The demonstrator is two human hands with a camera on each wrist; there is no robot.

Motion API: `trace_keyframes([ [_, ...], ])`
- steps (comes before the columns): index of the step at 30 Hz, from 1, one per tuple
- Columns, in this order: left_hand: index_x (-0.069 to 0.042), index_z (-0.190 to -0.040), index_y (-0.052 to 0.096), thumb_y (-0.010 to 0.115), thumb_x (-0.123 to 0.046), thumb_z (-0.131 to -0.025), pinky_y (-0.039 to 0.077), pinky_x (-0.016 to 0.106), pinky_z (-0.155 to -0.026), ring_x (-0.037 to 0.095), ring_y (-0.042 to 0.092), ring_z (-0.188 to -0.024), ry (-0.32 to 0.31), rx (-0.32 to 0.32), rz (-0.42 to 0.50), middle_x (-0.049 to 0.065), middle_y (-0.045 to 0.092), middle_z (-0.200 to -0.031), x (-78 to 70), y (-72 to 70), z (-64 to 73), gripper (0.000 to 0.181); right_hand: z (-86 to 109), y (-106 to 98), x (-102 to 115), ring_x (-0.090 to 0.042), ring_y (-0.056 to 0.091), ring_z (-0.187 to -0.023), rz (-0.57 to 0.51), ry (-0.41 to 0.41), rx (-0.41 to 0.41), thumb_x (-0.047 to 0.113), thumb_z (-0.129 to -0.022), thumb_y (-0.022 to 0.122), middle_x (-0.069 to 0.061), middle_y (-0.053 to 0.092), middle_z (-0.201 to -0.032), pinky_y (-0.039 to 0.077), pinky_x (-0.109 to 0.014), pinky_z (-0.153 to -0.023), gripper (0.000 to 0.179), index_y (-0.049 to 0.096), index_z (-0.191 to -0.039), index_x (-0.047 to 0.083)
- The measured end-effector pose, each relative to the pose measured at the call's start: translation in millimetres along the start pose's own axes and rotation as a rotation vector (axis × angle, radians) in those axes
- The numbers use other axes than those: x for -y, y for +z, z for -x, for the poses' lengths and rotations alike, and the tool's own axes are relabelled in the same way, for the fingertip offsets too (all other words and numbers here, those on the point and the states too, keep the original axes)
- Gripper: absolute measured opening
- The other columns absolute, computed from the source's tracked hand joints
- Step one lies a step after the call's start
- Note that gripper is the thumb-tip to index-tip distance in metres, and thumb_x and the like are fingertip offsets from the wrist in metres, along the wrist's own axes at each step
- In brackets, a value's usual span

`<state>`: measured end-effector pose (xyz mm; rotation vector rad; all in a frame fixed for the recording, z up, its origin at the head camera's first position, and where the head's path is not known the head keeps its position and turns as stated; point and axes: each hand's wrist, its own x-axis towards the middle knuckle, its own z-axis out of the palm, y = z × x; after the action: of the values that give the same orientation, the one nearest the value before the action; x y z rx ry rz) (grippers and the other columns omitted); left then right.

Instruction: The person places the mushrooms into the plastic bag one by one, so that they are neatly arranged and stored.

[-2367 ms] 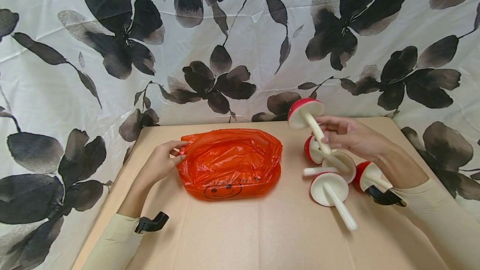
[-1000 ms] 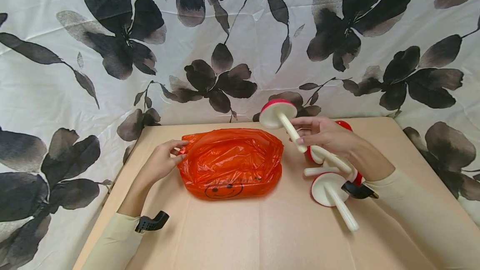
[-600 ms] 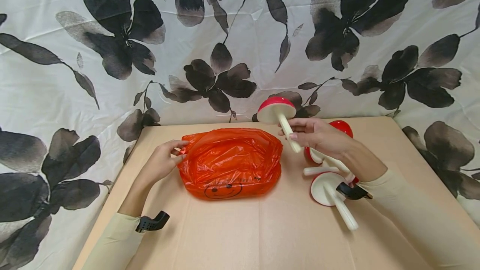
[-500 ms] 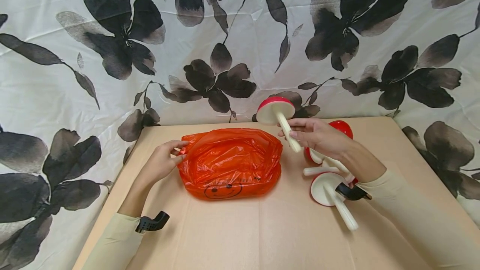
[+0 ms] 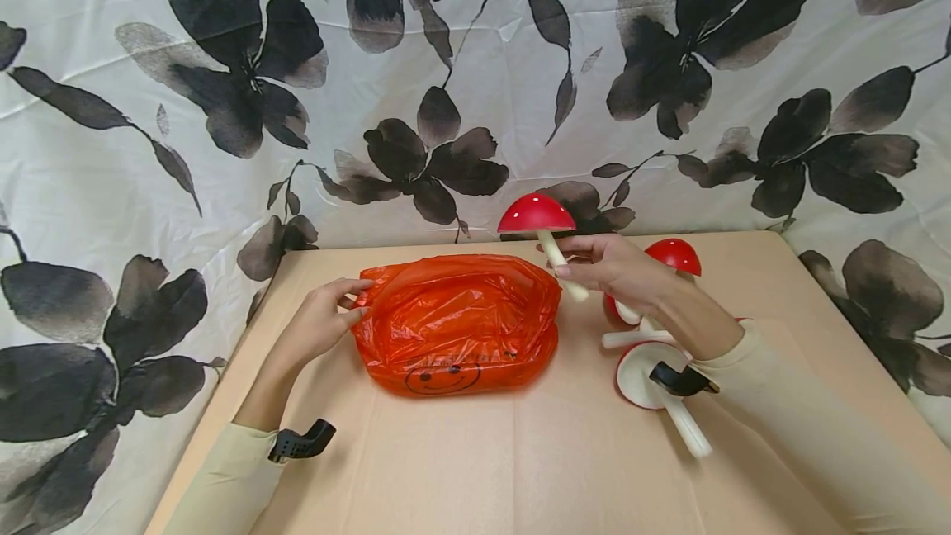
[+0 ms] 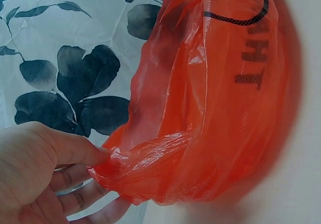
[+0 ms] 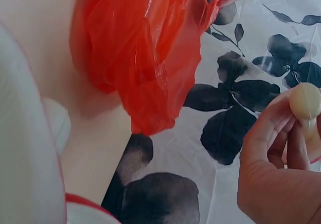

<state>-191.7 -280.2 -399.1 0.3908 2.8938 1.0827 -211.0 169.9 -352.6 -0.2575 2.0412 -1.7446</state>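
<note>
My left hand (image 5: 319, 316) pinches the left edge of an orange-red plastic bag (image 5: 456, 324) with a smiley face printed on its front. In the left wrist view, thumb and fingers hold the rim of the bag (image 6: 220, 108). Above the bag's right end, my right hand (image 5: 624, 271) holds a toy mushroom (image 5: 537, 215) by its cream stem, red cap upward. The right wrist view shows the stem's rounded end (image 7: 305, 101) between thumb and fingers. More mushrooms lie right of the bag: one with its white underside (image 5: 631, 378) showing, another with its red cap (image 5: 674, 254) up.
A light wooden table (image 5: 446, 469) carries the bag and the mushrooms. Behind it hangs a white cloth (image 5: 520, 89) with dark flowers. My right forearm (image 5: 802, 419) passes over part of the mushroom pile and hides some of it.
My right hand has lifted the mushroom off the pile and carried it left toward the bag. Its cap has turned from showing the pale underside to showing the red top. The left hand stays put.
</note>
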Motion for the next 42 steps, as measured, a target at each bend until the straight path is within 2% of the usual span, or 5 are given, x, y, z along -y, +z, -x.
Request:
trace_keyframes([
  [8, 0.002, -0.134, 0.062, 0.065, 0.003, -0.092, 0.056, 0.025, -0.063, 0.031, 0.067, -0.094, -0.003, -0.017, 0.002, 0.021, 0.068, -0.119, 0.7, 4.4, -1.7, 0.042, -10.1, -1.2, -3.6, -0.020, 0.064, -0.116, -0.122, 0.024, -0.020, 0.023, -0.100, 0.065, -0.002, 0.068, -0.129, 0.056, -0.032, -0.094, 0.051, 0.052, -0.146, 0.003],
  [14, 0.002, -0.135, 0.062, 0.065, 0.003, -0.092, 0.056, 0.025, -0.063, 0.031, 0.066, -0.095, -0.016, -0.017, 0.001, 0.021, 0.067, -0.119, -0.8, 5.4, -2.5, 0.042, -13.7, 2.1, 0.5, -0.031, 0.059, -0.125, -0.068, 0.042, -0.038, 0.025, -0.095, 0.072, -0.014, 0.060, -0.140, 0.055, -0.040, -0.097, 0.053, 0.057, -0.142, 0.007],
  [19, 0.003, -0.135, 0.062, 0.065, 0.003, -0.092, 0.056, 0.024, -0.063, 0.031, 0.066, -0.095, -0.018, -0.015, 0.000, 0.022, 0.067, -0.120, -2.5, 5.6, -2.8, 0.043, -17.0, 4.3, 1.6, -0.030, 0.060, -0.122, -0.077, 0.046, -0.026, 0.020, -0.096, 0.070, -0.020, 0.054, -0.145, 0.054, -0.040, -0.098, 0.054, 0.054, -0.145, 0.005],
  [31, 0.002, -0.134, 0.062, 0.062, 0.004, -0.091, 0.056, 0.025, -0.065, 0.032, 0.066, -0.096, -0.023, -0.022, -0.017, 0.021, 0.068, -0.120, -4.2, 4.6, -4.8, 0.043, -23.2, 5.9, 2.8, -0.034, 0.052, -0.131, -0.107, 0.067, 0.003, 0.016, -0.097, 0.067, -0.014, 0.051, -0.147, 0.051, -0.043, -0.103, 0.055, 0.050, -0.149, 0.008],
  [42, 0.002, -0.134, 0.062, 0.065, 0.003, -0.092, 0.056, 0.024, -0.065, 0.032, 0.067, -0.096, -0.022, -0.021, -0.011, 0.021, 0.068, -0.120, -4.1, 6.3, -5.5, 0.042, -32.3, 16.5, 4.0, -0.030, 0.056, -0.122, -0.147, 0.048, -0.036, 0.016, -0.094, 0.071, -0.011, 0.061, -0.131, 0.051, -0.049, -0.102, 0.047, 0.058, -0.138, 0.006],
])
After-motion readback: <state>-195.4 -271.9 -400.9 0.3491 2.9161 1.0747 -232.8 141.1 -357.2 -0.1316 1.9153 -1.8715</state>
